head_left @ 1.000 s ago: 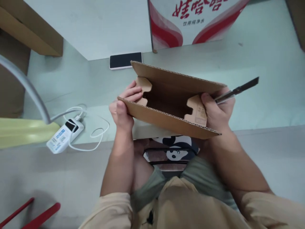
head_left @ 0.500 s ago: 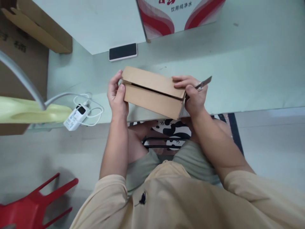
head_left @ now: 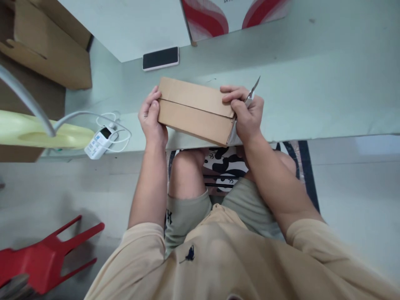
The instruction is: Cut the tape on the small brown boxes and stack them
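Plainly gripping the left end of the cardboard box [head_left: 194,118] with a narrowly curled left hand [head_left: 152,116], at the edge of the table [head_left: 312,91]. Bracing the right end with the right hand [head_left: 249,114], also closed around a knife [head_left: 251,95], short of a black-topped device [head_left: 161,58] farther back.
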A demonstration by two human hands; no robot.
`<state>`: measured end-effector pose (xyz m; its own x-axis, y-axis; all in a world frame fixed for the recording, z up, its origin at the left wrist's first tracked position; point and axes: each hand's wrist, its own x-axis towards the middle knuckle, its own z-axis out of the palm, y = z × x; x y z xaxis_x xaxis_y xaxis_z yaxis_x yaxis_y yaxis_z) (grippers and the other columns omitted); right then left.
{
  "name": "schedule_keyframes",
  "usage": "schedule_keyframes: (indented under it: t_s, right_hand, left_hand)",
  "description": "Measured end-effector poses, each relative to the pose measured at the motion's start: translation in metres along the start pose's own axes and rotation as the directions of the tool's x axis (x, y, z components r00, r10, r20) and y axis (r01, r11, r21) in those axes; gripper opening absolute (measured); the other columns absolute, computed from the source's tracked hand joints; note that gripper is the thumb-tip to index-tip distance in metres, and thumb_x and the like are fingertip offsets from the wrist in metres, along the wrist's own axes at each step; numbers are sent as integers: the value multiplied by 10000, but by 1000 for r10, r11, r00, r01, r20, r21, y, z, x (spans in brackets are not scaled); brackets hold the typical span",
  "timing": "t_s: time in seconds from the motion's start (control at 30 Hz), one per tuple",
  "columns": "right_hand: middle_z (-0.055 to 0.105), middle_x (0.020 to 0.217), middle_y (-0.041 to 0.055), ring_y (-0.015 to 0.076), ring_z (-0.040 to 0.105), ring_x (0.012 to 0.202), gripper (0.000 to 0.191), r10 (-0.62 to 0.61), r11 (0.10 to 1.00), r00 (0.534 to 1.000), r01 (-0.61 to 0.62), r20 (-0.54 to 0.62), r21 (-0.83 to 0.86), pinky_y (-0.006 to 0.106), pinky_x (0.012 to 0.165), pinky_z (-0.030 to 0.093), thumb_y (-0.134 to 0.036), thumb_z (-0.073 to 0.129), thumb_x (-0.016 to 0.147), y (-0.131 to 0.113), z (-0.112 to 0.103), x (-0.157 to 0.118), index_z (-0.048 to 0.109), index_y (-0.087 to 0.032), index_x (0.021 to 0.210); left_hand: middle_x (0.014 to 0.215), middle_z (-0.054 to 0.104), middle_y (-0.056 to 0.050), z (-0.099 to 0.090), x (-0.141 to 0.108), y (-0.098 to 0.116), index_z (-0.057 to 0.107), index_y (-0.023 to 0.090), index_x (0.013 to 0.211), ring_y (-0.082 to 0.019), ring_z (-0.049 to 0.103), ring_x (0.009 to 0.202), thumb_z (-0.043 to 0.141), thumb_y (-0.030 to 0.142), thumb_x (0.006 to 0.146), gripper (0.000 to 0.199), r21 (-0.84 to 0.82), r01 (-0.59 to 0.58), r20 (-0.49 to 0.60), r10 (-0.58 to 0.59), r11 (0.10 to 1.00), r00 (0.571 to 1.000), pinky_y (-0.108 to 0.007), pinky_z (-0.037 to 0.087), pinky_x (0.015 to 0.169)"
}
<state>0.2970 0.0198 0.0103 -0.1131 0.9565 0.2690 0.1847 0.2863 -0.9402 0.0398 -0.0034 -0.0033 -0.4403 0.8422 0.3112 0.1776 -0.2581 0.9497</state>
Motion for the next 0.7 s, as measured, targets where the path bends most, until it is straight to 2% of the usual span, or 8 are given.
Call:
schedule_keyframes:
  t_s: [0.1,0.17,0.3,0.4,0.47,0.57,0.63,0.7]
  right_hand:
    - [673,1151,83,273,609,1270,343,46,998,997,-43,-65,37,486,1040,506,-475,418,974,4,-1,-2,638,-248,1107]
    - [668,1161,89,260,636,1222,412,88,994,987,-80,-135,68,467,1002,524,-511,332,1002,10,-4,0,624,-244,1119]
    - [675,1035,72,204,683,1032,510,138,986,967,-113,-215,125,417,934,532,-543,225,1023,24,-11,9,611,-218,949]
    - [662,928,52,181,659,905,481,163,974,954,-115,-251,193,392,901,522,-579,320,996,33,-14,15,586,-210,841]
    - [649,865,37,172,628,830,434,219,960,956,-176,-194,216,376,862,515,-580,430,957,36,-13,16,577,-207,792]
    - [635,801,27,174,607,803,410,208,952,978,-206,12,226,361,835,507,-568,492,930,33,-8,11,572,-205,756]
    - [638,817,33,186,607,820,429,87,964,991,-109,98,243,374,851,514,-596,469,942,29,-4,5,579,-211,790]
    - [660,907,51,207,623,883,439,-58,967,994,34,91,252,408,909,524,-627,453,955,25,0,1,605,-221,885]
  left_hand:
    - [1319,691,-40,-1,1,-4,720,283,954,-298,541,1409,757,653,723,438,-43,-5,-13,5,999,1000,-472,389,1234]
    - [1302,700,-44,-1,1,-7,721,273,963,-302,552,1395,770,630,715,437,-93,-4,-22,2,996,1000,-463,399,1226]
    - [1226,718,-56,-6,4,-9,708,245,972,-288,606,1314,774,592,710,439,-148,58,-90,-72,987,993,-419,471,1155]
    - [1104,731,-44,-12,11,-3,699,231,964,-256,665,1200,743,532,734,382,-270,120,-163,-168,955,972,-358,548,1037]
    - [1052,743,-35,-15,16,1,693,232,925,-228,697,1115,701,464,767,281,-362,169,-166,-242,917,956,-319,577,957]
    - [1021,764,-27,-9,20,6,685,227,901,-191,719,1016,617,398,826,199,-435,262,-143,-353,861,925,-278,594,872]
    - [946,766,-26,1,17,8,683,210,898,-168,726,905,576,387,863,210,-447,356,-156,-464,820,872,-243,595,759]
    - [846,754,-27,17,10,10,684,190,885,-148,710,764,567,383,885,225,-428,466,-179,-578,774,796,-212,559,609]
